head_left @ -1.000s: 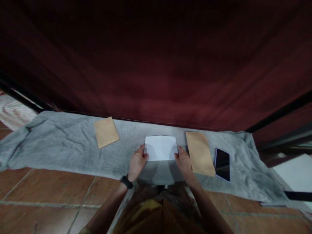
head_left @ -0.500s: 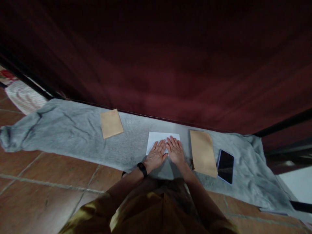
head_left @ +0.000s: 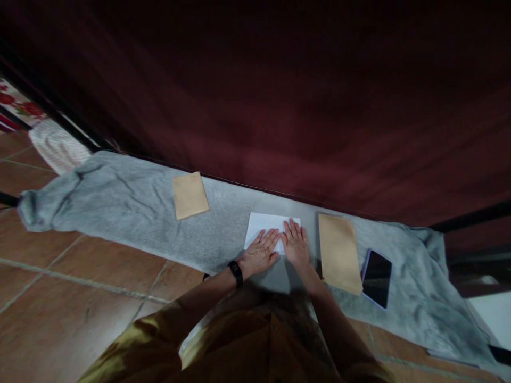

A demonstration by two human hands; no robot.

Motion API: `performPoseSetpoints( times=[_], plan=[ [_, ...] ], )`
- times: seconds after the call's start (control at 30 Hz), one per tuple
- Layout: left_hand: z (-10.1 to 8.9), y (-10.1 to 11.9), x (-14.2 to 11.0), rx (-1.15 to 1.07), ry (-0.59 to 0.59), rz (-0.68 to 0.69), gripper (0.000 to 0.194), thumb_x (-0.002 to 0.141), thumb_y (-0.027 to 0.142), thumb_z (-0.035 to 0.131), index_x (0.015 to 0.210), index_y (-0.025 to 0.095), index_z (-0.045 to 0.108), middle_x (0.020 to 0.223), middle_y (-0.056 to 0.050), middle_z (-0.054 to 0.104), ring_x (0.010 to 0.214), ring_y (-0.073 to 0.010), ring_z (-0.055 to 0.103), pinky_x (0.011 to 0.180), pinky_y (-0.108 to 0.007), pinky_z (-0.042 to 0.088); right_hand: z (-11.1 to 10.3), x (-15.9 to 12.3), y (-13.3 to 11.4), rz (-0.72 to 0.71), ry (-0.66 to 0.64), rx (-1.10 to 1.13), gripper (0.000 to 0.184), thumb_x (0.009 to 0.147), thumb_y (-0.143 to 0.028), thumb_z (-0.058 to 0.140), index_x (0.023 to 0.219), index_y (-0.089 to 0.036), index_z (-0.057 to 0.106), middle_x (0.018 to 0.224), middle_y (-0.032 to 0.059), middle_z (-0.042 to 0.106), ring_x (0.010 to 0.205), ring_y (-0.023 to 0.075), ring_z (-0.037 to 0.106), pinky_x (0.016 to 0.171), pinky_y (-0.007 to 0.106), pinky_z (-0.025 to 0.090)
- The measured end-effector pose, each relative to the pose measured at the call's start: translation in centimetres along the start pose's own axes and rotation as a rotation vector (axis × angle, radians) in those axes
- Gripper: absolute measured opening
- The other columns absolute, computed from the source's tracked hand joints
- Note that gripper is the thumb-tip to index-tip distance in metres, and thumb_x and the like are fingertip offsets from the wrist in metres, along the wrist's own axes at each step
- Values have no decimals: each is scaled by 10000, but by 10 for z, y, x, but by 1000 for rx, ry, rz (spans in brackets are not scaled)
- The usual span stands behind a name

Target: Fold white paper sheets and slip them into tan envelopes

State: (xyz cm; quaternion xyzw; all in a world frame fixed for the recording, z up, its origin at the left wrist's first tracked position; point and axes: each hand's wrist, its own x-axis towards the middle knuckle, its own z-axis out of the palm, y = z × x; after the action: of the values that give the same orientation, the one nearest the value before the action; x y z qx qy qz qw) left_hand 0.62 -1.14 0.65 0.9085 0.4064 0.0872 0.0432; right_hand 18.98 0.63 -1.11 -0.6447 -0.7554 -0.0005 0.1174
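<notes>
A sheet of white paper (head_left: 259, 222) lies on the grey cloth (head_left: 223, 234) in front of me, its lower part covered by my hands. My left hand (head_left: 259, 252) presses flat on its lower left, fingers stretched out; a black band circles that wrist. On the paper's right side rests my right hand (head_left: 294, 242), fingers extended and slightly spread. The two hands are close together at the fingertips. To the right of my right hand is a stack of brown paper envelopes or sheets (head_left: 339, 252).
A smaller brown envelope-like piece (head_left: 190, 196) lies on the cloth at the left. A phone (head_left: 376, 279) with a pale purple edge sits at the right. Dark red fabric (head_left: 263, 133) hangs behind the cloth, with tiled floor (head_left: 99, 298) in front.
The camera view has shifted a little, so everything sits slightly differently in the picture. My hands remain flat on the paper, their fingertips slightly farther apart.
</notes>
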Motion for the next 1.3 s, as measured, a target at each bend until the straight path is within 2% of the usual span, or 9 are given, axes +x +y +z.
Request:
performPoseSetpoints(
  times=[0.17, 0.3, 0.53, 0.73, 0.83, 0.9, 1.0, 1.1, 1.3],
  plan=[
    [5, -6, 3, -52, 9, -13, 562, 1042, 305, 320, 1571, 118, 334, 1658, -120, 327, 1564, -207, 213, 1283, -444, 115, -3, -21, -3, -63, 51, 26, 513, 1075, -293, 329, 1564, -154, 397, 1638, 140, 356, 1513, 292, 333, 1227, 537, 238],
    [11, -14, 16, -72, 2, -68, 553, 1056, 296, 277, 1579, 123, 326, 1659, -112, 323, 1557, -199, 239, 1285, -441, 125, -6, -34, -6, -64, 74, 30, 514, 1070, -288, 371, 1561, -143, 401, 1639, 156, 343, 1505, 306, 348, 1219, 547, 253],
    [6, -32, 47, -23, 37, -208, 597, 1065, 410, 283, 1568, 96, 354, 1647, -136, 334, 1554, -249, 251, 1277, -485, 169, -8, -40, -9, -16, 83, 37, 529, 1070, -315, 388, 1579, -171, 370, 1642, 146, 339, 1506, 291, 351, 1219, 530, 265],
    [0, -50, 37, 23, 88, -342, 602, 1064, 381, 245, 1573, 79, 352, 1634, -139, 356, 1543, -244, 282, 1280, -455, 175, -6, -41, -7, 27, 110, 25, 530, 1073, -338, 384, 1568, -150, 387, 1638, 159, 346, 1492, 300, 374, 1210, 537, 278],
    [0, -53, 28, 40, 101, -376, 611, 1060, 377, 253, 1575, 61, 343, 1637, -149, 341, 1544, -255, 279, 1278, -453, 191, -4, -34, -11, 95, 147, 39, 511, 1073, -308, 368, 1539, -109, 432, 1612, 185, 389, 1471, 318, 405, 1210, 565, 260],
    [0, -54, 25, 43, 100, -378, 609, 1057, 368, 265, 1576, 60, 342, 1639, -155, 334, 1544, -261, 276, 1275, -461, 199, -3, -22, -17, 113, 145, 76, 507, 1078, -301, 335, 1522, -85, 453, 1595, 185, 418, 1468, 302, 414, 1223, 543, 252],
    [0, -53, 25, 46, 92, -369, 587, 1055, 360, 284, 1577, 103, 362, 1643, -152, 329, 1542, -271, 279, 1269, -478, 211, 1, -1, -31, 32, 78, 149, 508, 1088, -325, 295, 1539, -144, 443, 1623, 102, 395, 1494, 236, 378, 1243, 442, 254],
    [-1, -54, 26, 53, 85, -354, 563, 1056, 352, 290, 1573, 150, 387, 1650, -139, 322, 1541, -273, 284, 1262, -486, 225, 7, 15, -42, -23, 14, 164, 506, 1089, -362, 300, 1547, -194, 435, 1636, 48, 373, 1507, 223, 355, 1263, 442, 206],
    [0, -56, 24, 46, 97, -352, 573, 1057, 400, 306, 1579, 175, 378, 1654, -129, 325, 1539, -273, 293, 1262, -481, 222, 14, 28, -34, 9, -3, 129, 524, 1080, -386, 330, 1568, -206, 395, 1648, 40, 341, 1523, 238, 323, 1269, 473, 169]
  ],
)
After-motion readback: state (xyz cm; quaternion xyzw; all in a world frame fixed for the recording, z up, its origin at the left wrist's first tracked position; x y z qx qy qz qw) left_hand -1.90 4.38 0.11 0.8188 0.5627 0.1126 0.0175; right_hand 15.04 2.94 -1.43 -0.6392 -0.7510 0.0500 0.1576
